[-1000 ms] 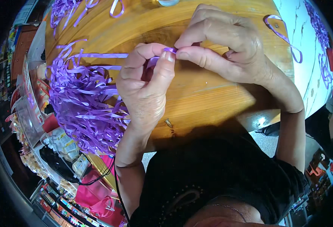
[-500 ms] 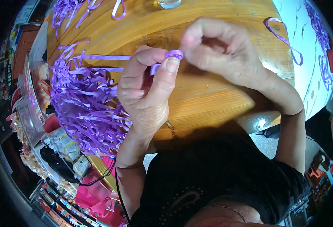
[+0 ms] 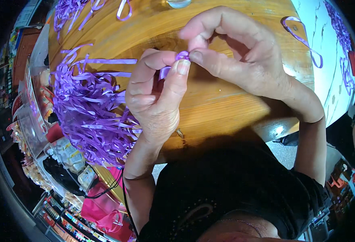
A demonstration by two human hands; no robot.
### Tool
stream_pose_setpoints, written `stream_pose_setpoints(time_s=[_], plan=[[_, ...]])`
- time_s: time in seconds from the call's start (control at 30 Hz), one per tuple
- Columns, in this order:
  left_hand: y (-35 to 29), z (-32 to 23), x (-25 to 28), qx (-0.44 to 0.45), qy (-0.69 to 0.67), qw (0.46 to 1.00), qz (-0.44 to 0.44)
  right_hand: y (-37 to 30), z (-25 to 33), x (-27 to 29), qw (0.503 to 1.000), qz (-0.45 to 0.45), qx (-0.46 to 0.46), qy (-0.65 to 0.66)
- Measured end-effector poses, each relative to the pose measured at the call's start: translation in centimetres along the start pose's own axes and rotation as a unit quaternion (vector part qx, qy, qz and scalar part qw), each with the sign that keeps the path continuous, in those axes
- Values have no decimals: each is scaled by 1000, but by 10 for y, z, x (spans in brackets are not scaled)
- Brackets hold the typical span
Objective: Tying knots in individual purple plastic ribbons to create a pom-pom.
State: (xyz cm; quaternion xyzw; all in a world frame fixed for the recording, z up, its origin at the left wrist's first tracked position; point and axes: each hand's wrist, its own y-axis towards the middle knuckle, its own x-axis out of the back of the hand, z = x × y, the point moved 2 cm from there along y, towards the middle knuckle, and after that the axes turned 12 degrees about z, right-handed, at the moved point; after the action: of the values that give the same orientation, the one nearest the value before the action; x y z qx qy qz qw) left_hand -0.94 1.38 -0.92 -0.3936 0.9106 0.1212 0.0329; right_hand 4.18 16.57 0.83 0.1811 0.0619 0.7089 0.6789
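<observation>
With our left hand [image 3: 157, 94] we pinch a small purple ribbon loop [image 3: 182, 55] between thumb and forefinger, the loop standing just above the thumbnail; a fold of purple ribbon also shows lower down, inside the curl of the same hand; our right hand [image 3: 246, 56] hovers close on the other side, its thumb tip right at the loop, its forefinger arched above and parted from the thumb; we cannot tell whether that thumb touches the ribbon or only sits just beside it; the two hands are near each other, with the loop between them.

Left of our left hand lies a big tangled pile of purple ribbons [image 3: 93, 109], a few straight ends of it running toward our wrist and knuckles; beneath both hands is the wooden table [image 3: 213, 105], its grain plain to see; ahead of them, at the upper edge, we see the base of a clear glass [image 3: 179, 3], and farther to the left a second ribbon bunch [image 3: 68, 11]; beyond our right hand a single looped ribbon [image 3: 304, 41] lies near the table's edge, with a white veined surface [image 3: 320, 36] past it; nearer to us than the hands is our black top [image 3: 234, 181], and a pink bag [image 3: 99, 205] sits below and left.
</observation>
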Motion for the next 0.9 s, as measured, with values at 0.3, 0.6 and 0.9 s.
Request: stream_pose_setpoints(time_s=[0.3,0.6,0.9], plan=[[1,7,-3,20,-215,976,37,-4,-8,3,944,16,-154,292],[1,8,5,49,-273,959,52,-1,8,4,997,46,18,-53],[-3,5,7,41,-274,959,52,5,18,8,972,90,132,-174]])
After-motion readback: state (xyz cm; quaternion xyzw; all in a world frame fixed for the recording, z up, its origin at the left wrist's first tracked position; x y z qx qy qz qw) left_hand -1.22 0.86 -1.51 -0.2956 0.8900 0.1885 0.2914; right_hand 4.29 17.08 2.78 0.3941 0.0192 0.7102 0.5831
